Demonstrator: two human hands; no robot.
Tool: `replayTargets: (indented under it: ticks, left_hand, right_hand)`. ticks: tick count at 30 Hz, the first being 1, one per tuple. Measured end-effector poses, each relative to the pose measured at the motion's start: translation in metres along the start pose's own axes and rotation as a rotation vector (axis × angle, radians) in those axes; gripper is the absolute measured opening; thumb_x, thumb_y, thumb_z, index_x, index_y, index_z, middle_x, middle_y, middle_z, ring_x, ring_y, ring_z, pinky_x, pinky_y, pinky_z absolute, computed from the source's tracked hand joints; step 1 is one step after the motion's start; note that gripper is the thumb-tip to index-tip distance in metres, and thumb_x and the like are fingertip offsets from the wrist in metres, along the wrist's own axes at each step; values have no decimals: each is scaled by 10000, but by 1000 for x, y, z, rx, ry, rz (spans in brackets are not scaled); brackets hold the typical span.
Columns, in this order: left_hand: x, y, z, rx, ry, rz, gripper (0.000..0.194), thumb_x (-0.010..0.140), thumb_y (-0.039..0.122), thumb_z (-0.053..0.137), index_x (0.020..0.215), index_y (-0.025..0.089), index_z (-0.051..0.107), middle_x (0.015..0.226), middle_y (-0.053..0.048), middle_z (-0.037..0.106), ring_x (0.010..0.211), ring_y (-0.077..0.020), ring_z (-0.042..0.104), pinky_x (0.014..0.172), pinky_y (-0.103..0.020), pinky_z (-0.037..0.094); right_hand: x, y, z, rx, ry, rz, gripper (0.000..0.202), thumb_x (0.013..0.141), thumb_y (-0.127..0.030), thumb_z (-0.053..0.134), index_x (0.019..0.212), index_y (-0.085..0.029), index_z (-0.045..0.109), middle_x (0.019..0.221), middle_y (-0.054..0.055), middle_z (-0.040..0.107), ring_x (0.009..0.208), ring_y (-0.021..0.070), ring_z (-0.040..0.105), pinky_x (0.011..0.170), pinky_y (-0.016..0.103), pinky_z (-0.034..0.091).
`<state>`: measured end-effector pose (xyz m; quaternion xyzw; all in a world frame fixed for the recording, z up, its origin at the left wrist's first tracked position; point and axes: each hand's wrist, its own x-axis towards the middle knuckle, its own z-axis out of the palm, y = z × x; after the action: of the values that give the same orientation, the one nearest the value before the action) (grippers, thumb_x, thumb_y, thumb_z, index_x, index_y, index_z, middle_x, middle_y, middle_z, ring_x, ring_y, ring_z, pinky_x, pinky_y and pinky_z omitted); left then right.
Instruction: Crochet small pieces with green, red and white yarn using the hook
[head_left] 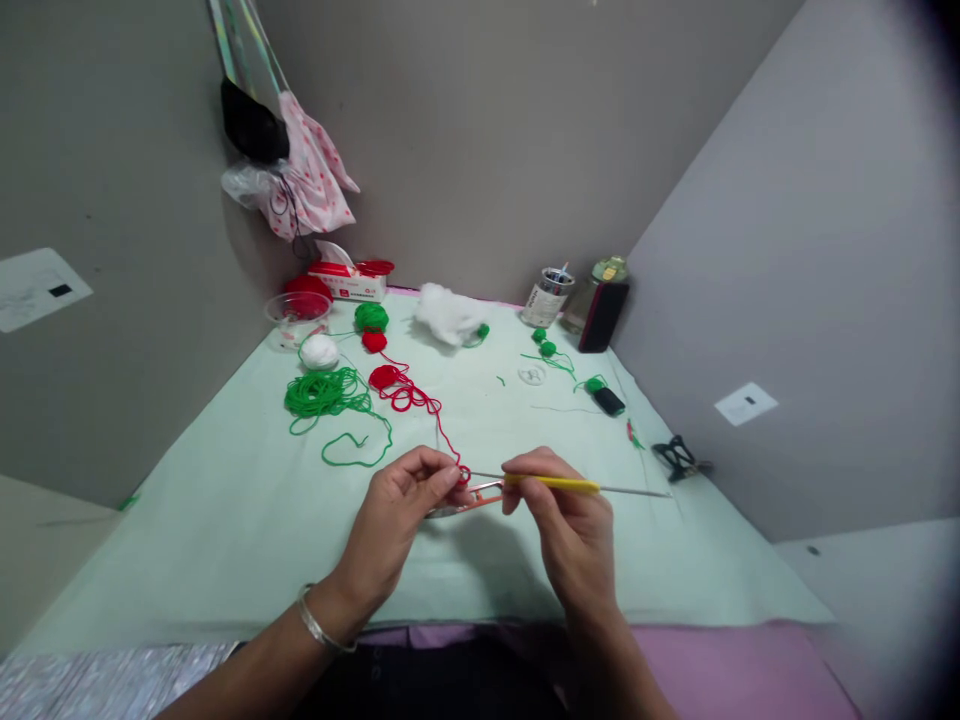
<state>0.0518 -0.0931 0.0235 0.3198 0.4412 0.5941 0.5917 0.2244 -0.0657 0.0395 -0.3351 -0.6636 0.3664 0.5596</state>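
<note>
Left hand [390, 510] is pressing thumb and fingertips together around red work. Right hand [574, 530] is pinching the yellow-handled hook [577, 485], thumb against fingers. Green yarn coil [319, 392] is lying beyond the hook, to its left; white stuffing [442, 312] is resting farther beyond. Red yarn [403, 392] is trailing beyond-left of the hook. Smallest: red loop [465, 474], sitting at the hook's left tip, within the left-hand pinch.

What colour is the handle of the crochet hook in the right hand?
The crochet hook's handle is yellow, seen best in the head view.
</note>
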Motion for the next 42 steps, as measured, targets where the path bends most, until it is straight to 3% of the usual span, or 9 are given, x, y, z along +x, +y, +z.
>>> replayTargets:
  ticks: [3,10,16,19,25,30,35,39,42]
  left_hand:
    - [1,-1,1,9,7,7,252,767,405,866,769,187,740,725,-7,719,708,-179,724,772,-316,617]
    - [4,-5,1,-60,-17,-13,222,762,362,879,769,200,727,722,14,718,710,-149,706,760,-270,602]
    - [2,-4,2,-85,-111,-81,222,781,366,871,784,182,746,756,-9,728,734,-148,693,788,-279,600]
    - [1,-5,0,-88,-144,-108,209,796,357,862,807,181,750,767,-10,731,739,-147,701,810,-281,593]
    - [-1,2,-3,-6,-174,-45,178,833,347,832,854,190,750,866,-19,733,865,-174,713,918,-315,572]
    - [-2,6,-6,83,-187,-11,232,850,378,819,812,171,720,941,-15,692,878,-167,689,892,-305,555]
    - [-2,5,-8,112,-250,-31,220,934,406,739,899,190,717,966,-4,696,973,-181,706,965,-312,520]
    - [-2,3,-6,80,-279,-46,220,955,403,716,925,185,712,937,-7,693,951,-176,697,961,-316,510]
    - [-4,2,-5,42,-257,-55,221,955,396,714,907,181,702,890,-2,686,886,-160,681,914,-300,506]
  right_hand:
    - [-10,1,0,-100,5,-75,184,998,-191,613,1045,-286,764,770,1,713,683,151,691,638,280,580]
    - [-30,14,7,-491,-51,-502,458,968,-91,596,1380,-280,656,1063,96,797,914,211,783,756,299,642]
    - [-32,25,10,-554,-18,-537,526,940,-79,638,1428,-276,631,1121,112,797,919,233,793,747,326,660]
    - [-29,17,11,-428,-1,-459,453,953,-67,627,1349,-281,672,1064,86,798,894,213,776,734,319,645]
    - [-19,2,7,-160,-74,-153,216,1032,-152,539,1111,-248,716,913,41,748,837,175,708,763,319,594]
    - [-17,6,5,115,-15,67,191,1049,-261,559,1007,-241,744,846,12,718,729,139,689,709,280,576]
    - [-11,13,6,372,40,284,227,1003,-371,645,905,-204,761,763,7,706,649,127,673,652,259,551]
    - [-10,14,10,518,23,388,250,978,-402,678,868,-195,766,667,-9,653,561,99,606,577,231,494]
    - [-13,14,13,524,40,352,220,982,-382,677,899,-206,780,791,1,680,532,55,537,527,206,429]
